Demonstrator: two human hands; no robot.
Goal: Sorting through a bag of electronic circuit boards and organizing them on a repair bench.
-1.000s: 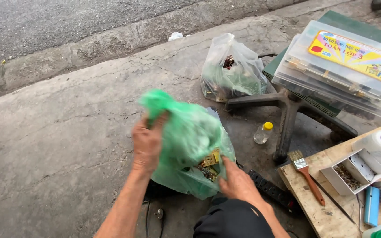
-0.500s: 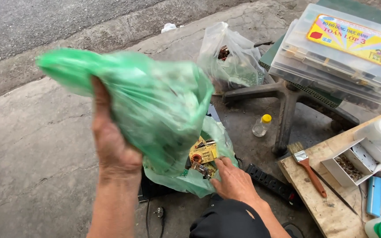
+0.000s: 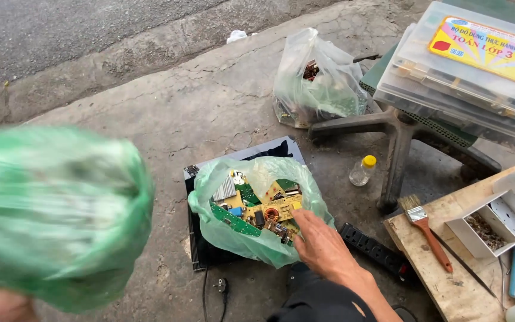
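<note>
We see our right hand [image 3: 323, 247] resting its fingers [image 3: 306, 222] on the edge of an open pale green plastic bag [image 3: 257, 247] full of green and yellow circuit boards [image 3: 257, 211], which lies on a flat black panel [image 3: 201, 253] on the concrete ground [image 3: 168, 113]. A blurred, bunched green plastic bag [image 3: 55, 214] fills the lower left, close to the camera. Behind sits a clear plastic bag [image 3: 317, 83] of scrap parts, and a small yellow-capped clear bottle [image 3: 362, 170] stands beside a dark metal chair base [image 3: 397, 137]. A red-handled paintbrush [image 3: 427, 229] lies on the wooden board [image 3: 448, 286].
</note>
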